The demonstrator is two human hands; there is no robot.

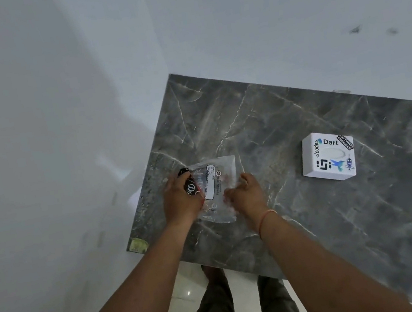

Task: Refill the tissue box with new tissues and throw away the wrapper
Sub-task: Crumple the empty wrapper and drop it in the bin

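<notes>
A clear plastic tissue wrapper [217, 181] with a white label and a black end lies on the grey marble table [317, 219], near its left edge. My left hand [179, 200] grips the wrapper's black left end. My right hand [245, 192] pinches its right side. Whether tissues are inside I cannot tell. The white square tissue box [327, 155], covered in stickers and with an oval slot on top, stands apart at the right of the table.
White walls meet at a corner behind and to the left of the table. The table's near edge is just in front of my legs [251, 310], over a pale tiled floor. A yellowish patch [138, 245] marks the table's near-left corner.
</notes>
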